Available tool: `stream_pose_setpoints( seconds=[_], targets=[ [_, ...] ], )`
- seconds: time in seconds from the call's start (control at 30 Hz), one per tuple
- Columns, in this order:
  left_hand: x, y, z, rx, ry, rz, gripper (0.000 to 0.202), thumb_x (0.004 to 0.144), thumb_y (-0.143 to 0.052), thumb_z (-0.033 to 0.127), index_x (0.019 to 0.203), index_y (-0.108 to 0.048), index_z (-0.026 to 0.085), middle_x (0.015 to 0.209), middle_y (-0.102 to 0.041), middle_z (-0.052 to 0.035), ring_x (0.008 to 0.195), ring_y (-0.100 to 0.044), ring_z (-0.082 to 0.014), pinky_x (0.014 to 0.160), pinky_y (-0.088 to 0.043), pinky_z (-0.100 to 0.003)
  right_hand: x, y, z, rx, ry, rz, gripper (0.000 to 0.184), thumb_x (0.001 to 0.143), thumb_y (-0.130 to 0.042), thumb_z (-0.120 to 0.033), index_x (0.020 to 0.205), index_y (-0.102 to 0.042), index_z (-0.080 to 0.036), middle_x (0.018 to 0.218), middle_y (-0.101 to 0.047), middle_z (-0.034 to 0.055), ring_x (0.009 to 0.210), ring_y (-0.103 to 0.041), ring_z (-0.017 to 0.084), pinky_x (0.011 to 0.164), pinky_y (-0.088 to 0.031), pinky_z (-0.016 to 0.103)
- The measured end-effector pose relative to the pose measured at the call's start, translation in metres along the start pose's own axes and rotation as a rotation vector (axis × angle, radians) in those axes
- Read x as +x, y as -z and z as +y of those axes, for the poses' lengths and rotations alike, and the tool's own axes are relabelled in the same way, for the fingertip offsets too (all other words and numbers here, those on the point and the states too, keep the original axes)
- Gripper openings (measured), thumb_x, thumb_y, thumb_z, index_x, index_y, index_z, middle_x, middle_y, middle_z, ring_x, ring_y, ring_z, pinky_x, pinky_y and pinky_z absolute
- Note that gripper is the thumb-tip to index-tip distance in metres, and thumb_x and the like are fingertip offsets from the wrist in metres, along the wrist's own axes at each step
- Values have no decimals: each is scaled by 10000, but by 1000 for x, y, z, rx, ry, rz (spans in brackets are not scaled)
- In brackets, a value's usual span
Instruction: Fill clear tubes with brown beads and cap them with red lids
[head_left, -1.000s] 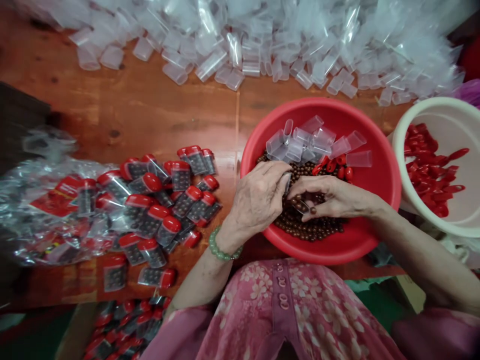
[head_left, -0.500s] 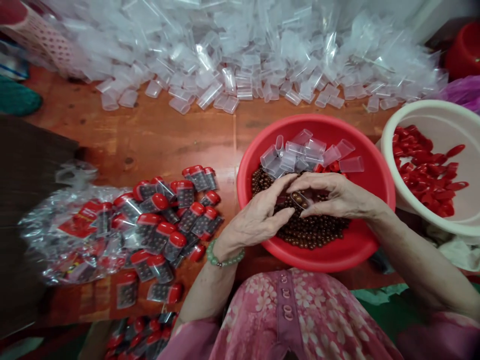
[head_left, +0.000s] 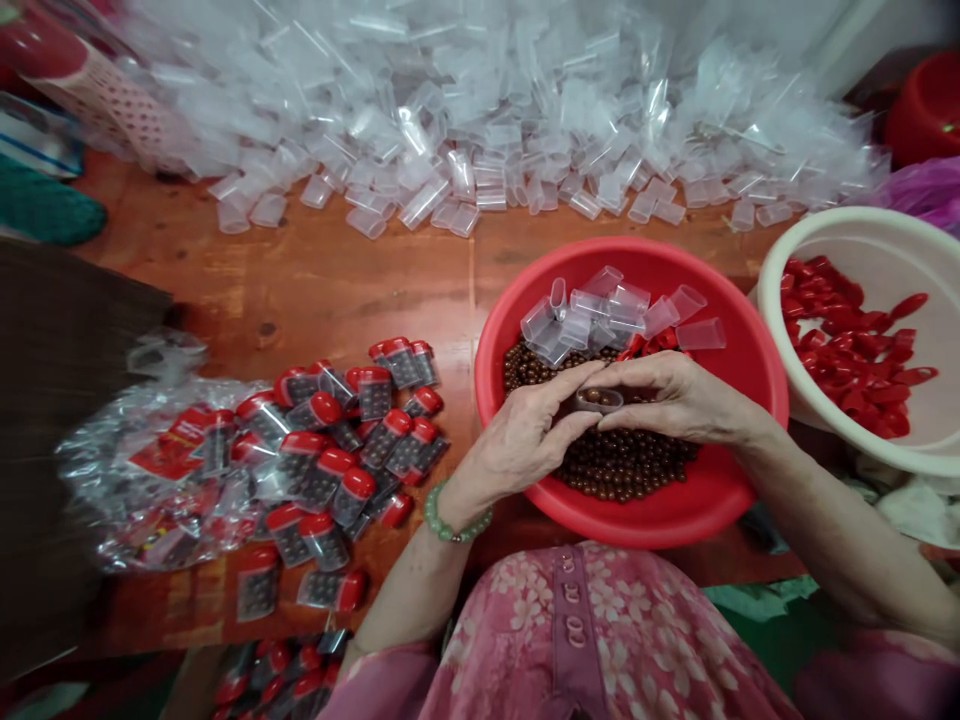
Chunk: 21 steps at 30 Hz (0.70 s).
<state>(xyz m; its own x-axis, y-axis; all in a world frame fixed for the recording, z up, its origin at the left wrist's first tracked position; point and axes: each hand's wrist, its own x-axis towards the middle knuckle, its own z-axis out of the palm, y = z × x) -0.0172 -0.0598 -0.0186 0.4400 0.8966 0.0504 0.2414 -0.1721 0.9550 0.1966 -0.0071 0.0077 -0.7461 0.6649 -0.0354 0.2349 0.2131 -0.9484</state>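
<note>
Both hands meet over a red basin point(head_left: 757, 370) that holds brown beads point(head_left: 622, 465), several empty clear vials point(head_left: 600, 310) and a few red caps. My right hand point(head_left: 675, 400) pinches a small clear vial point(head_left: 598, 400) with brown beads in it, its mouth facing up. My left hand point(head_left: 525, 435) curls beside it, thumb and fingertips touching the vial's left end. A green bead bracelet point(head_left: 454, 520) is on my left wrist.
A pile of filled red-capped vials point(head_left: 337, 450) lies on the wooden table point(head_left: 315, 280) to the left, next to a crinkled plastic bag point(head_left: 150, 470). Empty clear vials point(head_left: 487, 130) are heaped along the back. A cream basin point(head_left: 847, 250) with red caps point(head_left: 855, 340) stands right.
My left hand has gone from a closed grip over the vial to looser fingers at its end. The vial's open mouth now shows. The camera has tilted, so everything sits lower in view.
</note>
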Motion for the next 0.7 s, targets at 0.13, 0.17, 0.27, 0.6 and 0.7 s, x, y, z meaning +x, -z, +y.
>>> stream_pose_setpoints(
  seconds=[0.13,0.17,0.27,0.6,0.7],
  targets=[
    [-2,-6,5,133,-34,103,497,985,-533,285,1462,-533,146,1431,-640,-115,1298,-647,-246,1115,-514,-372,-8,-5,-1,-55,-7,151,303,831,-775,-288,1109,-727,-177,978,-782,33,839,-726,165,783,-587,280],
    [-3,-8,6,157,-52,118,498,980,-539,271,1457,-536,128,1424,-644,-123,1289,-653,-244,1107,-521,-363,-10,-7,-1,-34,-10,171,304,839,-767,-288,1115,-706,-177,978,-776,36,843,-728,165,787,-591,286],
    [-6,-11,8,166,-103,178,440,962,-566,241,1367,-605,71,1333,-704,-152,1209,-699,-238,1060,-546,-331,-13,-13,-1,78,-3,208,328,854,-760,-285,1142,-635,-188,1027,-765,50,914,-746,170,835,-609,303],
    [-8,-7,11,-481,90,284,234,885,-738,309,1070,-722,167,1067,-785,-60,950,-747,-157,870,-597,-249,-37,15,0,-79,-50,399,487,840,-781,-332,1286,-616,-225,1034,-756,46,804,-726,151,751,-606,293],
    [-12,-6,21,-487,79,251,197,937,-676,281,1105,-699,181,1132,-768,-65,996,-744,-158,910,-597,-268,-55,40,2,-485,-138,489,315,877,-718,-323,1165,-703,-196,1011,-774,67,841,-726,192,799,-582,333]
  ],
)
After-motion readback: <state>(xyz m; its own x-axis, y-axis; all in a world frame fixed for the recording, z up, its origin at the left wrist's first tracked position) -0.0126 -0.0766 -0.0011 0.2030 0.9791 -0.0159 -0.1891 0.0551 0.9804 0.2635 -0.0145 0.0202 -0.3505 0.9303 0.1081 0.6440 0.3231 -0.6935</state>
